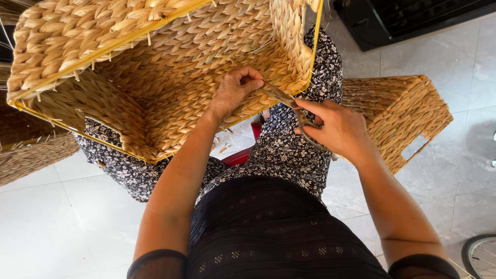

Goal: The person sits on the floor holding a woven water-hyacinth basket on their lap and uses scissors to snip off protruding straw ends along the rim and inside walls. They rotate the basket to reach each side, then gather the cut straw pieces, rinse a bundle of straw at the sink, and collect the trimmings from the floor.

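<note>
Head view shows the left hand (pixel 235 89) curled inside the woven basket (pixel 170 88), fingers pinched against its near wall, while the right hand (pixel 338 129) grips scissors (pixel 289 103) just outside. Blades point up-left toward the yellow-wired rim, meeting the left fingertips; the basket rests tilted on the lap.

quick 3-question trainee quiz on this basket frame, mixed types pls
1. True or false: the right hand holds scissors.
2. Where does the left hand rest? A) on the floor B) inside the woven basket on the lap C) on the second basket
3. What colour is the frame along the lap basket's edges?

Key: 1 true; 2 B; 3 yellow.
</note>
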Motion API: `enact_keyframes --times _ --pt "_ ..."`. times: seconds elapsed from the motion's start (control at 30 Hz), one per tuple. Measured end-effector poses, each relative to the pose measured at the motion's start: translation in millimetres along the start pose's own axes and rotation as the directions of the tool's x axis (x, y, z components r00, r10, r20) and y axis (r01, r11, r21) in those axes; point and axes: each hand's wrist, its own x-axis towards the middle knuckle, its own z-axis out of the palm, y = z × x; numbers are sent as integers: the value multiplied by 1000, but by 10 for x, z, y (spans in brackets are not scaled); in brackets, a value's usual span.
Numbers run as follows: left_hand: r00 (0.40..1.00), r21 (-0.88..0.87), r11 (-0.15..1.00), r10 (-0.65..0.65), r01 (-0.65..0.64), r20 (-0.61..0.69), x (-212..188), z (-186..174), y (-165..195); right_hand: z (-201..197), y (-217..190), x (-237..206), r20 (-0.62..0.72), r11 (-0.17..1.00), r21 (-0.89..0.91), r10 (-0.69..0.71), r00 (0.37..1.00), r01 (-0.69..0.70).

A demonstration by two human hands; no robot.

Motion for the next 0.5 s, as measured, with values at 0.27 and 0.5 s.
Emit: enact_keyframes --times 0.27,0.5 --pt "997 106 993 55 -50 -47 30 55 -4 100 -38 244 104 987 -104 -109 989 120" --pt "981 -97 995 -12 -7 -195 70 133 -147 226 48 203 45 985 -56 -158 986 160"
